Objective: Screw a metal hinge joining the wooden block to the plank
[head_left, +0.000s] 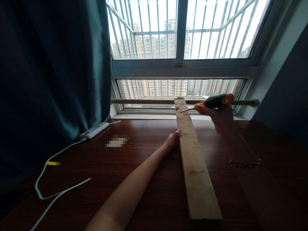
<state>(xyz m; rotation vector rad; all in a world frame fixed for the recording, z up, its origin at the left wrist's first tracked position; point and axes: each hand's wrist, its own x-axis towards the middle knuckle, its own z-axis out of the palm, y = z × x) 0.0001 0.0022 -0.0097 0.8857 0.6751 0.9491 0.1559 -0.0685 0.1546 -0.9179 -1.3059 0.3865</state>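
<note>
On the table (108, 170), a board (195, 163) points toward the far edge. The left hand (172, 140) pinches a metal fitting (179, 132) beside it; the right hand (218, 116) grips a screwdriver (214, 101), whose slant might cause skidding.

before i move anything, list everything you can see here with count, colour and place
table: 1, reddish-brown, across the foreground
window: 1, grey frame, behind the table
bars: many, pale, outside the window
buildings: several, beige, beyond the bars
rail: 1, greyish, across the lower window
curtain: dark teal, left side
power strip, apparently: 1, white, beside the curtain
cord: at least 1, white, left
tag: 1, yellow, at the cord
pixelated patch: 1, pale, table's left half
board: 1, light tan, centre-right
metal piece: 1, silvery, board's left edge
screwdriver: 1, black and orange-yellow, above the board's far part
bracelet: 1, dark, lower right
left hand: 1, at the metal piece
right hand: 1, holding the screwdriver
</note>
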